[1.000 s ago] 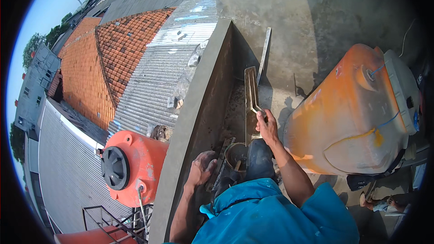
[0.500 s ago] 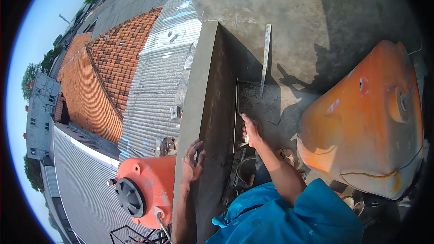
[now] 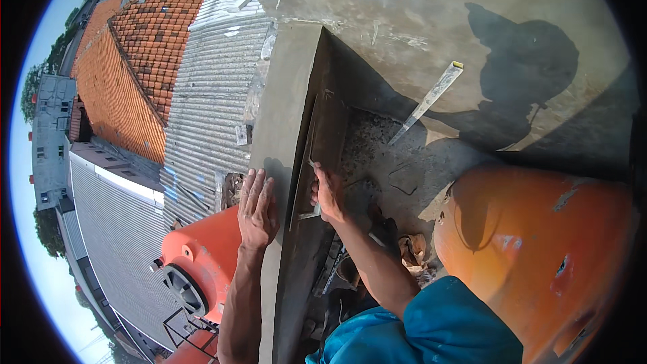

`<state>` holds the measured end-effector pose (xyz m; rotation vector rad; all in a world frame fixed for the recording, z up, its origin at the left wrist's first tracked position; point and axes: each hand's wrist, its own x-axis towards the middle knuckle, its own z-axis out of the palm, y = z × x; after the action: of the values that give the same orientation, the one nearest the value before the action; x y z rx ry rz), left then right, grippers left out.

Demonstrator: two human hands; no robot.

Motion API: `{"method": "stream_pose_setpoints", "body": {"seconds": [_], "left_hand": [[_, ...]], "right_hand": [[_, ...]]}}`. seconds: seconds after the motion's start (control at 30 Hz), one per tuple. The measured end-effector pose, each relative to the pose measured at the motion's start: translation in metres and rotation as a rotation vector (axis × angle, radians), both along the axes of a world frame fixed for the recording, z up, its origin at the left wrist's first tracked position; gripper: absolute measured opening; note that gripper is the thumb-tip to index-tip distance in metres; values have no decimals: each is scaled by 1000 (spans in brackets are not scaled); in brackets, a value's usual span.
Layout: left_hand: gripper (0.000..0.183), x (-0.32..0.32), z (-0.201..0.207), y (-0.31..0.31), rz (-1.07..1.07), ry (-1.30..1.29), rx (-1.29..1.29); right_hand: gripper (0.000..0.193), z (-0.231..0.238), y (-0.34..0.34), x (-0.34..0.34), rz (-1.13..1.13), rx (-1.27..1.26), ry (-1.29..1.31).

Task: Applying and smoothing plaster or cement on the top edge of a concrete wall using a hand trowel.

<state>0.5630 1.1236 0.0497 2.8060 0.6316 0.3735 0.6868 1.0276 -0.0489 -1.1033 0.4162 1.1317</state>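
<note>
My left hand (image 3: 258, 210) lies on the smooth grey top of a low cement wall (image 3: 288, 81), its fingers stretched forward. Just to its right, my right hand (image 3: 327, 195) is closed around the handle of a plastering trowel (image 3: 309, 215). The trowel's long thin blade is seen almost edge-on, upright along the inner face of the wall near its top edge. Whether the whole blade touches the wall, I cannot tell.
A long straight metal bar (image 3: 428, 103) leans against the far wall. An orange tank (image 3: 526, 229) fills the lower right. Beyond the low wall are a red-orange tank (image 3: 216, 239), a corrugated roof (image 3: 209, 94) and a tiled roof (image 3: 128, 104). Crumpled paper (image 3: 412, 249) lies near my right forearm.
The right hand has brought the trowel left, up against the wall's inner face. The left hand has flattened onto the wall top, and the view has shifted.
</note>
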Motion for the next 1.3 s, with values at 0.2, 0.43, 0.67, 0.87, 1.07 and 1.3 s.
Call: {"method": "stream_pose_setpoints", "body": {"seconds": [0.2,0.43,0.67,0.87,1.07,1.3], "left_hand": [[35,10,-15,1,7,-19,-58],[34,5,-17,6,2,-34,-41],[35,7,-15,7,13,-48,-30],[34,11,-21,3,-6,-57,-25],[32,9,-14,5,-9,-86,-16],[32,15,-16,1,3,-82,-42]], "right_hand": [[47,-30,38,98,225,-225,-182],[52,-51,18,81,76,-164,-99],[55,-19,44,73,181,-245,-445],[42,-76,32,111,89,-168,-176],[40,47,9,56,38,3,-99],[44,7,25,39,96,-108,-380]]}}
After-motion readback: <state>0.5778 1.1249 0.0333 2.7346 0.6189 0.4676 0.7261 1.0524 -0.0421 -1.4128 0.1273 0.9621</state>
